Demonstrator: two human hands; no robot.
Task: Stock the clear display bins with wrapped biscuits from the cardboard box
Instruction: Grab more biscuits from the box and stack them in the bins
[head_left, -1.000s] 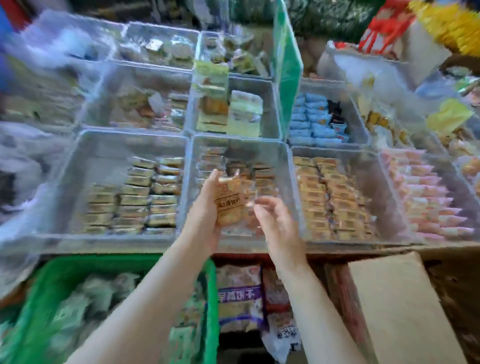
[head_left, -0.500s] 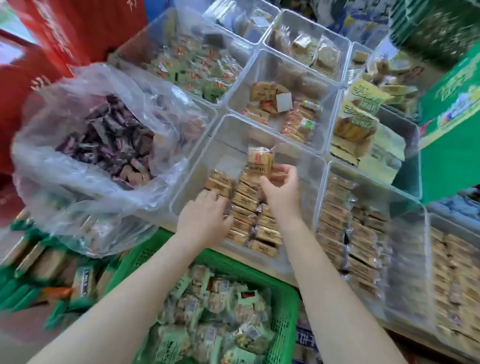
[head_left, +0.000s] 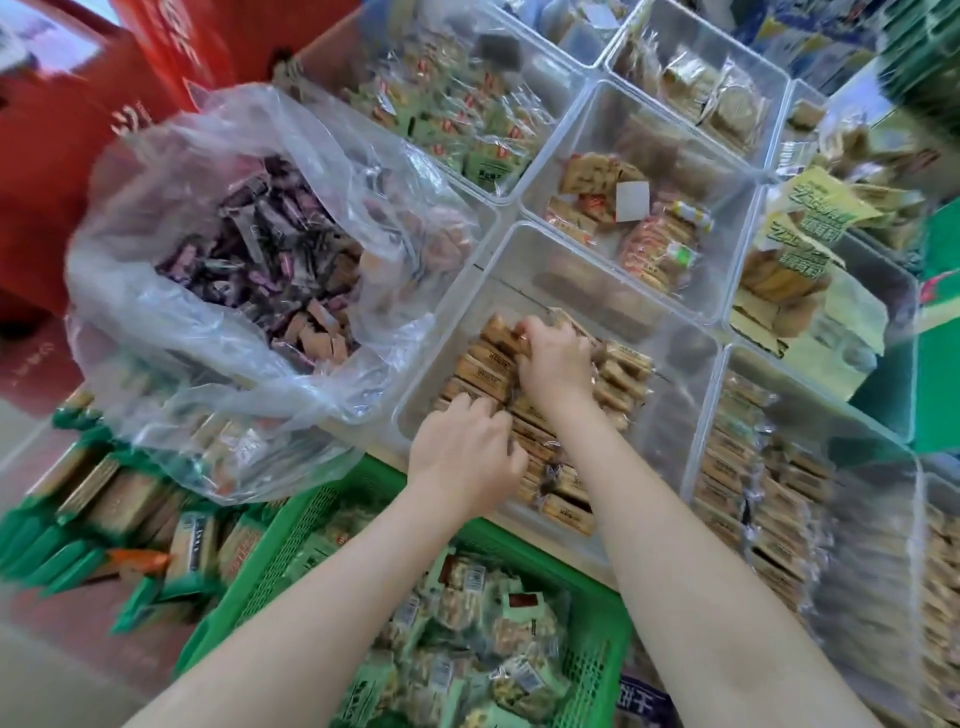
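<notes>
Down in the clear display bin (head_left: 524, 270) both hands work among the wrapped biscuits (head_left: 480, 371), which lie in tidy rows of tan packets on its floor. The right hand (head_left: 553, 358) reaches farther in, knuckles up, its fingers curled down over the far end of the rows and onto a packet there; whether it actually pinches that packet or only presses on it cannot be told. The left hand (head_left: 465, 457) sits nearer the body at the bin's near edge, fingers bent and spread a little, fingertips resting on the closest packets; no packet shows lifted in it.

Left of the left hand a big clear plastic bag (head_left: 208, 322) gapes open, holding dark purple-wrapped sweets (head_left: 260, 249). Under both forearms a green plastic basket (head_left: 270, 561) holds green and clear packets of snacks. Farther left of it, green-edged packets (head_left: 78, 525) lie in a loose heap. Right of the right forearm a neighbouring clear bin (head_left: 737, 364) holds more rows of similar tan packets. Beyond the right hand another bin (head_left: 571, 135) holds orange-printed packets and a round stack of crackers (head_left: 654, 249). To the far right of that hand stand yellow-green bags (head_left: 800, 228) of pastries. Beyond the plastic bag, to the upper left of the hands, stand red cartons (head_left: 62, 156). The cardboard box does not show.
</notes>
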